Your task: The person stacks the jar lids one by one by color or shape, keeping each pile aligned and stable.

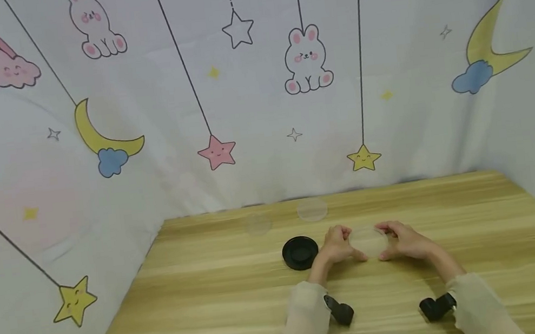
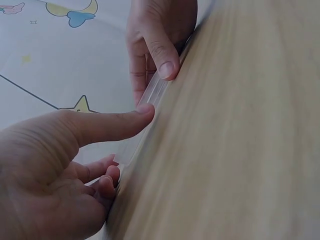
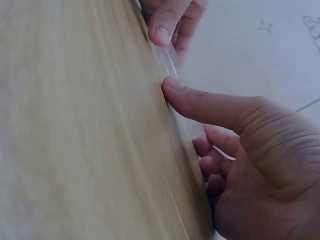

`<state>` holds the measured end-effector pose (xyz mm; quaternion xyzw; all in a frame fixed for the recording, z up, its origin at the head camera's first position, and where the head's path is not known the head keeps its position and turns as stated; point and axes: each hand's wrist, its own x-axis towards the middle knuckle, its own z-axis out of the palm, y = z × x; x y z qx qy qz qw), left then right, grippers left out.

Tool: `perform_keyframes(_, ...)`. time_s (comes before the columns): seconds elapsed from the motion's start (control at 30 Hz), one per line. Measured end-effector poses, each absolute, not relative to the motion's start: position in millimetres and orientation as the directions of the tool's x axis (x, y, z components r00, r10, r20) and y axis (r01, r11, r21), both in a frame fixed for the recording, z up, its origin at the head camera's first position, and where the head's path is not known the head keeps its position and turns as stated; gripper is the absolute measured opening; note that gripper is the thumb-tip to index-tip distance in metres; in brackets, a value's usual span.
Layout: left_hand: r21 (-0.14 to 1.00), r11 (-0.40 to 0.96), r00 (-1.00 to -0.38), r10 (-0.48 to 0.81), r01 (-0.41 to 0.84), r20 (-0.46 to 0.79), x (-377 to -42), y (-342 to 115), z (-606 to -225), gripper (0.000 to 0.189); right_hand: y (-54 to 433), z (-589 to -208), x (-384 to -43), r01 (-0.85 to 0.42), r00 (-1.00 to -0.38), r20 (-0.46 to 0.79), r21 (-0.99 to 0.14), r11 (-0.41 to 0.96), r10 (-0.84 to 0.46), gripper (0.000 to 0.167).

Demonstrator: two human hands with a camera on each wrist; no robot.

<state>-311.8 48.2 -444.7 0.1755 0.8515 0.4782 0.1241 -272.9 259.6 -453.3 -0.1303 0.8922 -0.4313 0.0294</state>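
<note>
A clear, shallow round plastic dish (image 1: 368, 241) lies flat at the table's surface, between my two hands. My left hand (image 1: 338, 245) grips its left side, thumb at the near edge and fingers round the far edge. Opposite it, my right hand (image 1: 405, 242) holds the right side in the same way. In the left wrist view the transparent wall of the dish (image 2: 156, 90) shows between the thumbs; the right wrist view has the dish (image 3: 190, 126) behind the right thumb. A black round base with a raised rim (image 1: 300, 253) sits just left of my left hand.
Two clear round pieces, one (image 1: 312, 209) behind the black base and a fainter one (image 1: 259, 224) to its left, lie near the back of the wooden table (image 1: 203, 304). A white printed curtain (image 1: 261, 108) encloses the table at the back and sides.
</note>
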Motion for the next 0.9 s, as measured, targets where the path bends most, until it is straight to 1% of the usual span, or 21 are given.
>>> perform_keyframes(0.1,0.846,0.495,-0.905,0.424,0.198,-0.037,-313,50,-444,0.058,262,-452,-271,-0.221,-0.965,0.079,-0.761,0.61,-0.251,0.078)
perform_keyframes(0.4,0.85,0.483,-0.895,0.445,0.21,-0.032,-311,49,-443,0.056,263,-449,-268,-0.204,-0.966,0.054,-0.763,0.613,-0.254,0.08)
perform_keyframes(0.57,0.848,0.484,-0.892,0.451,0.214,-0.032,-311,48,-445,0.06,263,-451,-268,-0.204,-0.963,0.049,-0.771,0.603,-0.264,0.082)
perform_keyframes(0.7,0.851,0.487,-0.899,0.437,0.198,-0.041,-311,48,-445,0.064,265,-450,-269,-0.192,-0.96,0.034,-0.802,0.565,-0.277,0.083)
perform_keyframes(0.8,0.872,0.461,-0.902,0.428,0.165,-0.055,-310,47,-443,0.068,266,-447,-271,-0.159,-0.968,0.021,-0.827,0.54,-0.252,0.08)
perform_keyframes(0.9,0.908,0.399,-0.909,0.414,0.127,-0.056,-308,44,-434,0.073,261,-439,-274,-0.114,-0.983,0.021,-0.848,0.518,-0.182,0.078)
